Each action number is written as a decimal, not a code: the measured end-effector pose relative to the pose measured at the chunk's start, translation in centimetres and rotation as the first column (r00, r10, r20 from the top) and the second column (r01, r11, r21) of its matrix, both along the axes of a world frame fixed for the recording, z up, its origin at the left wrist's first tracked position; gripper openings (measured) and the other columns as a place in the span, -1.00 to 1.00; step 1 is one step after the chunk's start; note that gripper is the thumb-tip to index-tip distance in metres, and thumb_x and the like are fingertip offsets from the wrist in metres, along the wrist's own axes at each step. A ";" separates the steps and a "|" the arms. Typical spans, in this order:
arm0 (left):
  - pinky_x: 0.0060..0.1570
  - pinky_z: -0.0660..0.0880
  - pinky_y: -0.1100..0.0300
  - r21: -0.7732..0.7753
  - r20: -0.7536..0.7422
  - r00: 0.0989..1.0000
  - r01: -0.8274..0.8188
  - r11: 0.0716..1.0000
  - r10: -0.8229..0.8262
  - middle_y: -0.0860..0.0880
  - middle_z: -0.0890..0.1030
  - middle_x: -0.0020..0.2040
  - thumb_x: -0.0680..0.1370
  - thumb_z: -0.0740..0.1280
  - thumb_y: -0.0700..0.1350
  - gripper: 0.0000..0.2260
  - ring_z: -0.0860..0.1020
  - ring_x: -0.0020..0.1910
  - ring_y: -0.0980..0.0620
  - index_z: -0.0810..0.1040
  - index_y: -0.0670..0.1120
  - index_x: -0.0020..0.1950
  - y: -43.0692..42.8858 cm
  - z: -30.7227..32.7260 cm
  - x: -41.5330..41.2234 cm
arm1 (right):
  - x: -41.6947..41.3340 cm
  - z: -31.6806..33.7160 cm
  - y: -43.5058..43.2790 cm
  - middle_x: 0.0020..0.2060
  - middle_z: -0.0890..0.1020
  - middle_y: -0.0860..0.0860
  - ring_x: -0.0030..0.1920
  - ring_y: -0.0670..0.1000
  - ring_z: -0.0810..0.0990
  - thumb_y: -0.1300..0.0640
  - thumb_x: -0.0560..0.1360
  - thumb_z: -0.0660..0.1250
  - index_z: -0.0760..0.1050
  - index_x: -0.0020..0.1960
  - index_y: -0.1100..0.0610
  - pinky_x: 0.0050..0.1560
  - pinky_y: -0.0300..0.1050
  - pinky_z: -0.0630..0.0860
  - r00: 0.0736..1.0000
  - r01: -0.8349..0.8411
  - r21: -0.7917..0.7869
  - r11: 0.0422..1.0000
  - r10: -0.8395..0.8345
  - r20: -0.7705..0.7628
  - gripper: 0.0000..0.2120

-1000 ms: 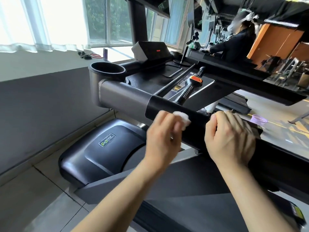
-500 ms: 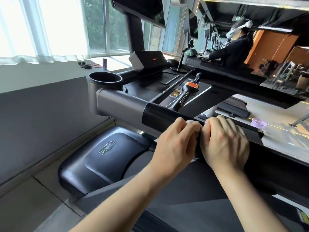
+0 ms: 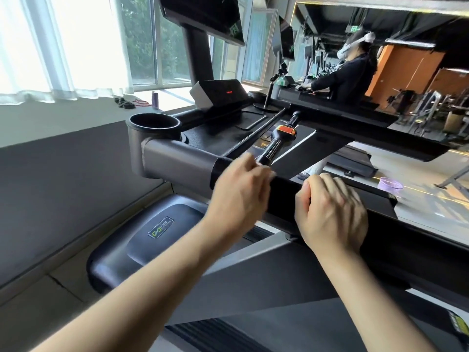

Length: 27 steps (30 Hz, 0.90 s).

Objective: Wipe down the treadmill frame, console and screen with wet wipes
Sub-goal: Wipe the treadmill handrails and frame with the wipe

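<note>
**A:** Where are the hands?

**B:** Both are on the treadmill's black handrail [image 3: 284, 185]. The right hand [image 3: 332, 212] grips it, fingers [image 3: 330, 184] curled close together. The left hand [image 3: 241, 194] is blurred just beside it.

**A:** And the wet wipe [image 3: 271, 174]?

**B:** It is a pale blur at the left fingertips. I cannot tell whether they pinch it.

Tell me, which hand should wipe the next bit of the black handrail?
Probably the left. The left hand seems to pinch a pale wipe against the handrail; the right hand only holds it, with no wipe showing.
</note>
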<state>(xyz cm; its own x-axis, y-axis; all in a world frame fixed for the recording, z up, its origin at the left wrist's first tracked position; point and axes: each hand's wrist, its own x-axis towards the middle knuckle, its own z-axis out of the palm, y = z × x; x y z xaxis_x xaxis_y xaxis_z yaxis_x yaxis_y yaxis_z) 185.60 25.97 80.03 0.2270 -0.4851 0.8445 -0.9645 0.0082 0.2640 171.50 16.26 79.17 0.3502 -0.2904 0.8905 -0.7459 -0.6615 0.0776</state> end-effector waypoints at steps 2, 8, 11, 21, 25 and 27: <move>-0.19 0.42 0.01 0.055 0.035 0.992 0.122 0.991 -0.124 -0.07 0.46 -0.17 0.65 0.28 -0.15 -0.81 0.44 -0.19 -0.07 0.63 -0.12 -0.11 -0.6 0.0 -2.4 | -0.3 -0.1 -0.1 -0.25 0.51 0.09 -0.16 0.22 0.52 0.12 0.64 0.20 0.40 -0.17 0.09 -0.14 0.10 0.37 1.000 -0.014 0.012 1.000 0.014 -0.023 -0.79; -0.17 0.47 -0.04 0.048 0.021 1.000 -0.013 0.999 0.012 -0.08 0.48 -0.17 0.66 0.26 -0.11 -0.77 0.50 -0.21 -0.11 0.67 -0.14 -0.06 0.4 0.2 2.1 | -0.6 -0.2 -0.3 -0.27 0.52 0.07 -0.20 0.21 0.53 0.13 0.67 0.10 0.41 -0.19 0.09 -0.17 0.11 0.40 0.999 -0.031 -0.005 0.999 0.031 -0.007 -0.73; -0.19 0.50 -0.04 0.035 -0.063 0.983 -0.168 0.985 0.170 -0.09 0.51 -0.17 0.63 0.22 -0.08 -0.73 0.53 -0.22 -0.13 0.67 -0.13 -0.08 2.1 0.6 6.5 | -0.2 -0.2 -0.1 -0.28 0.54 0.08 -0.22 0.22 0.54 0.15 0.65 0.12 0.43 -0.19 0.11 -0.19 0.10 0.41 1.000 -0.004 0.002 1.000 0.004 0.013 -0.74; -0.15 0.46 -0.05 0.124 0.094 0.970 0.210 0.970 -0.223 -0.11 0.49 -0.17 0.63 0.29 -0.23 -0.89 0.46 -0.19 -0.12 0.60 -0.18 -0.03 0.1 0.0 -2.8 | -0.6 -0.4 -0.2 -0.22 0.53 0.08 -0.15 0.23 0.54 0.10 0.66 0.18 0.43 -0.15 0.10 -0.15 0.11 0.40 0.999 -0.027 0.019 0.999 0.028 -0.027 -0.77; -0.08 0.52 0.00 0.085 0.061 0.985 0.158 0.984 -0.163 -0.06 0.54 -0.10 0.69 0.29 -0.13 -0.85 0.54 -0.12 -0.09 0.66 -0.09 0.12 1.9 0.0 2.1 | -0.2 -0.2 0.0 -0.27 0.53 0.07 -0.20 0.20 0.54 0.14 0.65 0.12 0.43 -0.19 0.10 -0.17 0.10 0.41 1.000 0.002 0.001 1.000 -0.002 0.015 -0.74; -0.08 0.50 0.07 0.035 -0.066 0.998 0.020 0.999 -0.018 -0.01 0.52 -0.11 0.67 0.29 -0.04 -0.81 0.55 -0.14 -0.05 0.70 -0.02 0.10 3.0 0.2 5.2 | 0.1 -0.1 0.1 -0.27 0.54 0.06 -0.20 0.20 0.55 0.15 0.62 0.12 0.43 -0.19 0.10 -0.17 0.09 0.41 1.000 0.012 0.012 1.000 -0.012 0.016 -0.76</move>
